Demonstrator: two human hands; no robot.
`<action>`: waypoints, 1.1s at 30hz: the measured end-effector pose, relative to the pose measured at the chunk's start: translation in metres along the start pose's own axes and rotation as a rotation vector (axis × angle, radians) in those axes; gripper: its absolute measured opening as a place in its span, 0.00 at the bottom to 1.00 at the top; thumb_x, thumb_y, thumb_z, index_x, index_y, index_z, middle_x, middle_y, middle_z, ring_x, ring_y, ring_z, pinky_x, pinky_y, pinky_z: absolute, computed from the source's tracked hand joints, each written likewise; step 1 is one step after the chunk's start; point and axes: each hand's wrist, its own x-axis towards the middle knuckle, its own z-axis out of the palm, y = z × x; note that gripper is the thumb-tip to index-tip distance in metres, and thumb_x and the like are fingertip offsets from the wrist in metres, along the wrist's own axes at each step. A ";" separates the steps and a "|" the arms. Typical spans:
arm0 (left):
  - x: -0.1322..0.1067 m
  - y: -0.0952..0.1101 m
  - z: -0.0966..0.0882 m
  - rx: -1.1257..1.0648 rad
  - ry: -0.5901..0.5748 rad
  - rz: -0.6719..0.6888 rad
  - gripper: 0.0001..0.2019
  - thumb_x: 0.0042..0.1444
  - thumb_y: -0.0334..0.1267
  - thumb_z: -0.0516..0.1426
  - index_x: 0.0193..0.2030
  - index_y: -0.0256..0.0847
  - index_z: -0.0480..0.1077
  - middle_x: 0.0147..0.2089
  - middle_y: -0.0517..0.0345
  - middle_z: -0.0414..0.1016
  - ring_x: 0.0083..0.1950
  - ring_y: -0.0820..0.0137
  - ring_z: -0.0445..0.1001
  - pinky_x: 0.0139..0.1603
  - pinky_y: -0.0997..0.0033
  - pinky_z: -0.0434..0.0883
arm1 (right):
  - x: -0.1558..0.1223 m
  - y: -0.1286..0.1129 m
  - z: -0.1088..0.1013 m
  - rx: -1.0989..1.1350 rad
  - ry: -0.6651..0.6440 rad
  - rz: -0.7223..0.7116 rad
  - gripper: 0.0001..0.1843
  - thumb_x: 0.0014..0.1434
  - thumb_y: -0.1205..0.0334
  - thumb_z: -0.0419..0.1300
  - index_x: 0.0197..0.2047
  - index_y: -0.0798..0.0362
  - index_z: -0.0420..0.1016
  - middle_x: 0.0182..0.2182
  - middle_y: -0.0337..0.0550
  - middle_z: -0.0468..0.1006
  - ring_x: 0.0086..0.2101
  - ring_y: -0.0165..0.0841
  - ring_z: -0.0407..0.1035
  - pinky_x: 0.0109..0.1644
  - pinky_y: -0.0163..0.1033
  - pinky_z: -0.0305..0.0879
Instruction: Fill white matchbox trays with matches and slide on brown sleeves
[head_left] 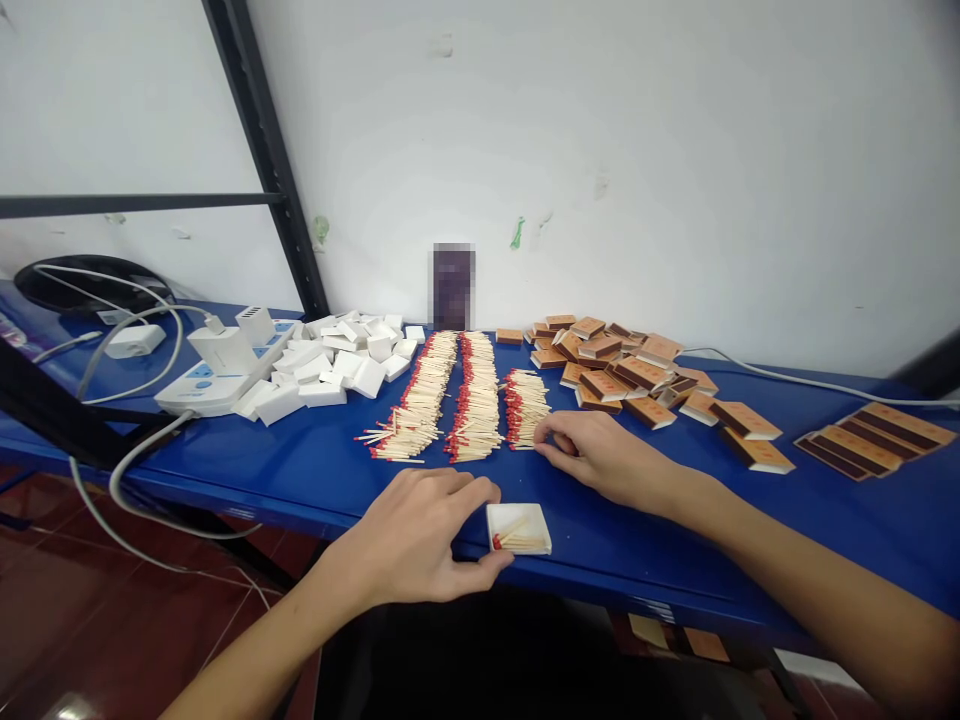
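A small white matchbox tray (534, 518) lies near the front edge of the blue shelf, with a few red-tipped matches (517, 542) inside. My left hand (420, 535) steadies it at its left side, thumb at the near corner and index finger at the far one. Beyond it, matches are laid in three rows: a left row (420, 395), a middle row (477, 395) and a shorter right row (526, 405). My right hand (592, 455) is at the right edge of the short row, fingers curled and pinched by the match ends; what they hold is hidden.
White empty trays (337, 360) are heaped at the back left beside a power strip (217, 385) with plugs and cables. Brown matchbox sleeves (622, 370) are piled at the back right. Flattened sleeves (874, 440) lie far right. A black metal post (262, 150) rises at left.
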 end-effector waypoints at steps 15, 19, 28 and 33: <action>0.002 0.000 -0.001 0.004 -0.015 -0.013 0.15 0.58 0.48 0.59 0.47 0.43 0.69 0.35 0.60 0.76 0.34 0.64 0.75 0.34 0.67 0.64 | -0.004 -0.009 -0.009 0.074 -0.129 0.048 0.06 0.63 0.62 0.53 0.32 0.51 0.64 0.27 0.36 0.65 0.27 0.30 0.57 0.31 0.35 0.51; 0.002 0.001 0.000 -0.006 -0.010 -0.059 0.14 0.59 0.49 0.58 0.46 0.43 0.70 0.35 0.60 0.76 0.35 0.63 0.75 0.35 0.67 0.65 | -0.008 -0.023 -0.018 0.137 -0.157 0.035 0.08 0.63 0.62 0.53 0.30 0.51 0.63 0.24 0.33 0.61 0.26 0.29 0.55 0.30 0.35 0.50; 0.001 0.001 0.000 -0.025 -0.011 -0.072 0.15 0.58 0.49 0.59 0.47 0.43 0.70 0.35 0.59 0.76 0.36 0.63 0.75 0.36 0.66 0.66 | -0.010 -0.052 -0.025 0.226 -0.351 -0.021 0.06 0.58 0.62 0.59 0.30 0.52 0.68 0.27 0.35 0.68 0.27 0.28 0.58 0.30 0.34 0.53; 0.001 0.001 0.000 -0.021 -0.001 -0.064 0.15 0.58 0.48 0.59 0.46 0.43 0.69 0.35 0.59 0.76 0.35 0.63 0.75 0.36 0.67 0.66 | -0.008 -0.058 -0.028 0.164 -0.350 -0.025 0.04 0.58 0.62 0.60 0.32 0.52 0.72 0.28 0.37 0.71 0.28 0.30 0.61 0.31 0.35 0.54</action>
